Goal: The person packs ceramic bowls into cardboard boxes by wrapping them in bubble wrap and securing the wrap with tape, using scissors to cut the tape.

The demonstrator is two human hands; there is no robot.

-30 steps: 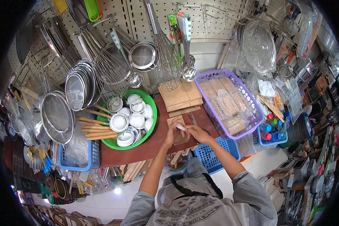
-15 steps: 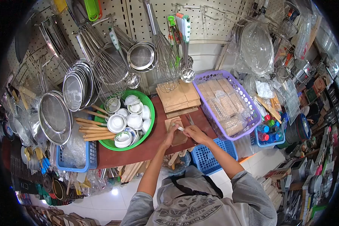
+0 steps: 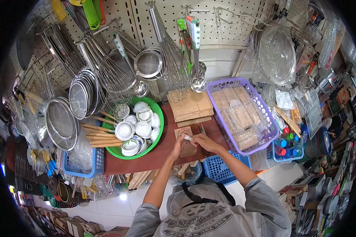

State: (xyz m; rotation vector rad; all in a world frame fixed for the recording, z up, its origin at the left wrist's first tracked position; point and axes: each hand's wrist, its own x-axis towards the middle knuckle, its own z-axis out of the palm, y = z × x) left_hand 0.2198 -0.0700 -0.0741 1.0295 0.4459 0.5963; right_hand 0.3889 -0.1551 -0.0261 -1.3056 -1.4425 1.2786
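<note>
Head view: left hand (image 3: 178, 146) and right hand (image 3: 204, 142) pinch a white strip (image 3: 188, 138) taut between them. A brown packet (image 3: 188, 150) lies just beneath the grip, on the table (image 3: 154, 156). Judged step: fixing strip to packet; next calls for lowering it square, pressing flat.

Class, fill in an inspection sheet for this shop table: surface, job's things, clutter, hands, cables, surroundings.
Surface: reddish-brown table, crowded.
Job's things: white strip over a brown sheet.
Clutter: green basin of white bowls; brown stack; purple basket of packets.
Hands: right hand pinches the strip; left hand touches its other end, grip unclear.
Cables: nothing seen.
Surroundings: pegboard hung with whisks and strainers.
</note>
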